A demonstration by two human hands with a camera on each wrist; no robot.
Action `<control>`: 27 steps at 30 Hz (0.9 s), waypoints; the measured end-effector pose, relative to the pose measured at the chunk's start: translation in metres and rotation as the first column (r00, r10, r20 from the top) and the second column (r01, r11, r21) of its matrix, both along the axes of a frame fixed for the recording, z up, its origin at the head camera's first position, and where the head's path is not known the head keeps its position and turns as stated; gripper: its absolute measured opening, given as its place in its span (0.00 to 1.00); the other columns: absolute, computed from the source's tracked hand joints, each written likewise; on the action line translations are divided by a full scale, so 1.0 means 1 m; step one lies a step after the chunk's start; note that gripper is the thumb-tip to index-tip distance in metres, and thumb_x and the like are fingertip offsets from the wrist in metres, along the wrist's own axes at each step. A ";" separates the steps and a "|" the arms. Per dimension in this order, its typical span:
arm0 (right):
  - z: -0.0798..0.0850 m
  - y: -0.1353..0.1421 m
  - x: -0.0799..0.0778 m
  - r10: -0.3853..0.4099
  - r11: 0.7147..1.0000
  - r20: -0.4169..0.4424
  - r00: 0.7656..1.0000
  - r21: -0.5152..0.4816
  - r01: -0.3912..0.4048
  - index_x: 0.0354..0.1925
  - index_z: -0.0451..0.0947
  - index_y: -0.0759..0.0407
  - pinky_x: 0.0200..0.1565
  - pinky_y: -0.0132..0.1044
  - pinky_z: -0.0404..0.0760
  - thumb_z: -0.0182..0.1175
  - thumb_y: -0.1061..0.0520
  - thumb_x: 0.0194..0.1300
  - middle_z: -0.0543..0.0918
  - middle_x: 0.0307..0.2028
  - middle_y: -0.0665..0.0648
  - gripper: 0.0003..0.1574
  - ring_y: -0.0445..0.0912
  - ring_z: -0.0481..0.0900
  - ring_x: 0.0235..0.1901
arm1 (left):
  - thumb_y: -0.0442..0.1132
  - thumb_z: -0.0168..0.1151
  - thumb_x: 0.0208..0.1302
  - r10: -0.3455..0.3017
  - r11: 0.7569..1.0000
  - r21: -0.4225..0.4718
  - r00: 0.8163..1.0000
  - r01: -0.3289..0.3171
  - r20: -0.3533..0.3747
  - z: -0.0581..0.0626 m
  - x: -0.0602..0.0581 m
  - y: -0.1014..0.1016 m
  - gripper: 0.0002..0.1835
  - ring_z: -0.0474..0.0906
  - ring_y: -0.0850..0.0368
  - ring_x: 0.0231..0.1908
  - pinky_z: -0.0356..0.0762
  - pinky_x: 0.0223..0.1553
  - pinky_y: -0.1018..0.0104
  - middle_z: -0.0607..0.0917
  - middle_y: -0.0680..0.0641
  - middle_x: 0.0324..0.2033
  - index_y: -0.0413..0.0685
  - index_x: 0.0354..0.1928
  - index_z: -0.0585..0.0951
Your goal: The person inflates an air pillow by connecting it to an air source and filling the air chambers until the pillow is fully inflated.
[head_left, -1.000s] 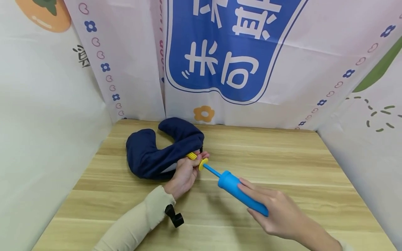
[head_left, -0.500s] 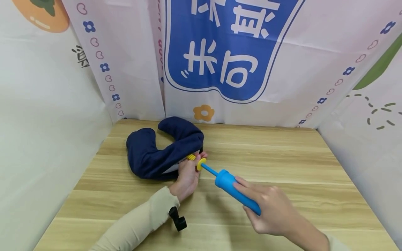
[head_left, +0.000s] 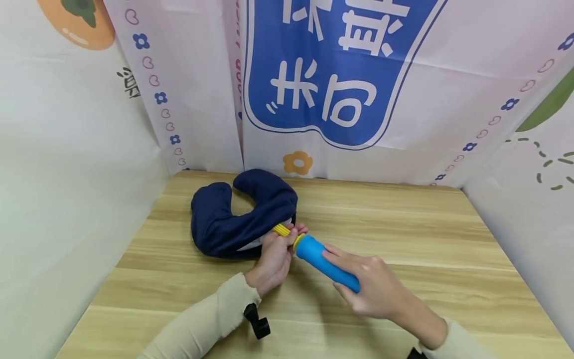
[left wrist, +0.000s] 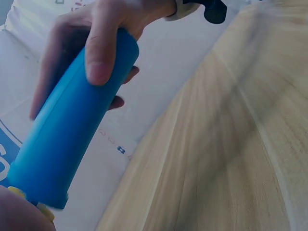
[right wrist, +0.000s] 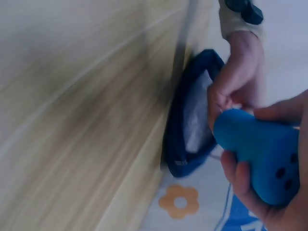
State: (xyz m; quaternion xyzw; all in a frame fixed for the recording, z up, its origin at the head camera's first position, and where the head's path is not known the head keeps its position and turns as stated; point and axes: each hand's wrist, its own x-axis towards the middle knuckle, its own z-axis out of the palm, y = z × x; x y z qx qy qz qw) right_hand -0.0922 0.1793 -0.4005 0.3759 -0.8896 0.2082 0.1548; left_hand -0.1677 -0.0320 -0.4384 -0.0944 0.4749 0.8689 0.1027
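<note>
A dark blue U-shaped neck pillow (head_left: 219, 229) lies on the table, a pale inner layer (right wrist: 196, 115) showing at its opening. My left hand (head_left: 272, 259) pinches the yellow ribbed end (head_left: 281, 230) of a hand pump at that opening, its tip hidden by the pillow and fingers. My right hand (head_left: 369, 284) grips the pump's blue barrel (head_left: 325, 262), fingers and thumb wrapped round it. The barrel sits right against the yellow collar (head_left: 299, 241), with no blue rod showing. In the left wrist view the barrel slants down toward the left thumb.
The wood-grain table (head_left: 403, 224) runs to a printed white cloth (head_left: 202, 89) at the back, with more cloth on both sides. A black camera mount (head_left: 257, 321) hangs from the left sleeve.
My right hand has pushed the blue barrel up and left toward my left hand, and the blue rod is covered now. My left hand keeps its pinch. The head view has shifted slightly.
</note>
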 end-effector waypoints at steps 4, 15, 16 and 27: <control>0.009 0.018 0.018 -0.014 0.999 0.026 1.000 0.031 0.013 0.67 0.69 0.48 0.39 0.39 0.86 0.68 0.55 0.54 0.76 0.63 0.53 0.42 0.43 0.86 0.45 | 0.29 0.49 0.71 -0.034 0.999 0.010 0.999 0.034 0.030 0.003 -0.003 -0.008 0.14 0.84 0.59 0.49 0.79 0.53 0.71 0.84 0.48 0.48 0.39 0.56 0.65; 0.040 0.041 0.043 -0.073 0.997 -0.096 0.993 0.026 0.076 0.63 0.75 0.50 0.36 0.32 0.85 0.71 0.59 0.45 0.82 0.57 0.53 0.43 0.43 0.88 0.38 | 0.32 0.49 0.72 0.061 0.997 0.039 0.998 -0.061 0.020 0.015 -0.015 0.015 0.11 0.83 0.61 0.45 0.77 0.56 0.68 0.84 0.48 0.45 0.38 0.53 0.68; 0.039 0.036 0.040 -0.078 0.996 -0.116 0.990 0.021 0.081 0.62 0.76 0.50 0.34 0.33 0.85 0.71 0.58 0.44 0.83 0.56 0.54 0.42 0.43 0.88 0.37 | 0.33 0.49 0.72 0.079 0.996 0.027 0.997 -0.080 0.025 0.015 -0.013 0.018 0.11 0.83 0.61 0.45 0.76 0.57 0.67 0.83 0.48 0.45 0.38 0.53 0.68; -0.004 -0.010 0.003 -0.062 0.998 -0.111 0.992 0.001 0.062 0.61 0.76 0.54 0.32 0.35 0.85 0.69 0.55 0.46 0.82 0.57 0.56 0.39 0.38 0.86 0.35 | 0.33 0.49 0.72 0.072 0.997 -0.010 0.997 -0.071 0.031 -0.005 0.002 0.016 0.16 0.84 0.60 0.45 0.79 0.52 0.69 0.85 0.51 0.42 0.35 0.58 0.67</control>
